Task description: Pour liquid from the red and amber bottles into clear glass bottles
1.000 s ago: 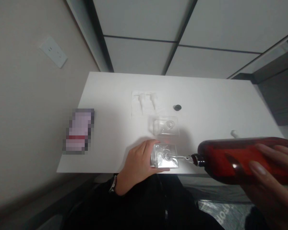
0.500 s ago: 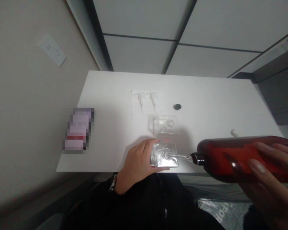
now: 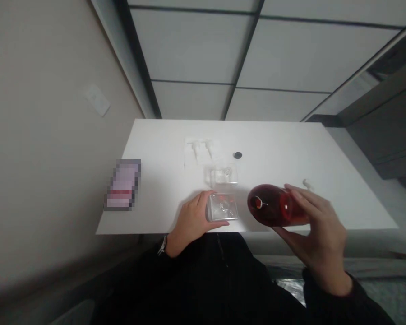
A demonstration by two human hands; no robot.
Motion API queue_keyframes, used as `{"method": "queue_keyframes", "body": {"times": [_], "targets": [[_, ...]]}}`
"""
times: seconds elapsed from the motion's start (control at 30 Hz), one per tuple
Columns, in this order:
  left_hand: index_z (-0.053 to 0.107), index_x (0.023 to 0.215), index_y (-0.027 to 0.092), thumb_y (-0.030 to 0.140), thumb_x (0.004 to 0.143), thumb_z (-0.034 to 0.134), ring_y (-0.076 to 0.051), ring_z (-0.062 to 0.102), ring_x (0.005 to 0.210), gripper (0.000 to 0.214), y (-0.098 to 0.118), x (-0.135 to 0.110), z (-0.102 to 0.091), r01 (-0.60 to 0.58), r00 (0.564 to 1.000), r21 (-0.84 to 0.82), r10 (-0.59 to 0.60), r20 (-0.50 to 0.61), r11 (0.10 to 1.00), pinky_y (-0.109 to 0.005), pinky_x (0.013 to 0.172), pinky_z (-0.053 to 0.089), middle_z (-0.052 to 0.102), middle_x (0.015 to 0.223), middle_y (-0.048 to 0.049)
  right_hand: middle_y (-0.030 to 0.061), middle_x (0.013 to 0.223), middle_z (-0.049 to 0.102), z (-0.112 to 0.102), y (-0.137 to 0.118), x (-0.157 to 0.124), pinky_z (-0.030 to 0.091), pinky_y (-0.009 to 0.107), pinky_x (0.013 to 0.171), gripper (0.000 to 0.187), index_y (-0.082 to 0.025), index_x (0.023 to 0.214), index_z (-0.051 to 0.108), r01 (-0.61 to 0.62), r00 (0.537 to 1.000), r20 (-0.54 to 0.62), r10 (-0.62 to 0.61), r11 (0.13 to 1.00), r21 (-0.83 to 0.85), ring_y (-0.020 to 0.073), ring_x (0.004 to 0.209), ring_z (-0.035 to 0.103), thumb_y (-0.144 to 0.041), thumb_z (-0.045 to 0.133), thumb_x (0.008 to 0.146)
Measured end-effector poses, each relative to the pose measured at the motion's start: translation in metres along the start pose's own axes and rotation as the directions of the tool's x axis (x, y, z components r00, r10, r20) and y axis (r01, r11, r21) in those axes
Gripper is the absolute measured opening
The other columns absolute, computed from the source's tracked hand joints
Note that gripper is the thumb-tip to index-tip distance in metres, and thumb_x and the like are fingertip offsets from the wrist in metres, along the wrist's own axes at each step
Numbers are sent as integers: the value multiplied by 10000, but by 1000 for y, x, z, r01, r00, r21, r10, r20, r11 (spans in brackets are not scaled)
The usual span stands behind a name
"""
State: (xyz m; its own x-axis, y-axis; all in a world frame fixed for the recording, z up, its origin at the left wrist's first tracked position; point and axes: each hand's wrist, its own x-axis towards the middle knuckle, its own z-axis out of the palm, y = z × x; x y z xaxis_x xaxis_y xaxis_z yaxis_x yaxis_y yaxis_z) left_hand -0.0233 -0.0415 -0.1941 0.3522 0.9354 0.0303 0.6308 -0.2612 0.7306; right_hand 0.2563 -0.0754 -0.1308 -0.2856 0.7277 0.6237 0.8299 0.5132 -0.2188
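My left hand [image 3: 193, 215] is closed around the left side of a clear square bottle [image 3: 228, 212] near the table's front edge, its round opening facing up. In my right hand [image 3: 320, 225] is a large dark red bottle [image 3: 274, 212], tilted back with its open mouth toward me, just right of the clear bottle and apart from it. Liquid shows inside the red bottle, and no stream leaves its mouth. A second clear square bottle [image 3: 219, 177] stands right behind the first. Beyond it lie two white pump heads [image 3: 203, 148] and a small dark cap [image 3: 237, 155].
A pixelated phone [image 3: 123, 185] lies at the left of the white table [image 3: 162, 189]. A small white piece [image 3: 307, 184] rests on the right, behind my right hand. A wall [image 3: 54, 158] borders the left side and panelled doors [image 3: 189, 54] stand behind the table.
The stream of clear liquid from the red bottle into the front clear bottle has stopped. My right hand has tipped the red bottle up and moved left. The view has shifted.
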Motion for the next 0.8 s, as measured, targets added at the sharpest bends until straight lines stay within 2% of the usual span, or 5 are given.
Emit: {"method": "queue_keyframes", "body": {"times": [0.13,0.3,0.4,0.57,0.8], "targets": [[590,1319,237,433,726,963,-349,714,1203,728,3,-9,-7,61,996,-133,-68,-49,989,-490,1059,561,737,1304,-99,131,1276,737,6,-5,-28,649,491,897,773,-254,1527,516,-204,967,-131,217,973,104,336,1095,752,-441,857,859],[598,1332,228,378,784,879,-316,741,1140,634,5,-22,-28,127,986,-336,-156,-61,933,-474,1045,576,752,1262,-90,130,1187,735,2,-3,-61,652,483,816,786,-201,1349,609,-430,868,-172,466,878,211,317,950,761,-610,896,743],[585,1348,230,398,796,852,-320,734,1177,636,3,-22,-47,134,985,-331,-163,-62,934,-479,1063,573,741,1289,-91,122,1147,730,-4,-3,-71,640,492,825,805,-195,1289,623,-511,800,-184,571,809,290,315,930,749,-654,902,689],[532,1351,228,393,811,844,-303,698,1247,645,-14,-2,-66,63,992,-272,-90,-90,960,-504,1117,538,676,1373,-119,137,1145,725,-8,-3,-80,617,516,847,837,-191,1286,610,-557,741,-192,643,749,358,335,949,738,-674,897,667],[504,1362,168,343,843,829,-270,691,1188,637,-38,34,-62,4,995,-177,-21,-98,984,-465,1083,536,689,1258,-129,122,1102,747,-12,-2,-92,622,526,836,817,-211,1262,618,-558,718,-222,659,737,383,346,931,751,-700,877,661]]}}
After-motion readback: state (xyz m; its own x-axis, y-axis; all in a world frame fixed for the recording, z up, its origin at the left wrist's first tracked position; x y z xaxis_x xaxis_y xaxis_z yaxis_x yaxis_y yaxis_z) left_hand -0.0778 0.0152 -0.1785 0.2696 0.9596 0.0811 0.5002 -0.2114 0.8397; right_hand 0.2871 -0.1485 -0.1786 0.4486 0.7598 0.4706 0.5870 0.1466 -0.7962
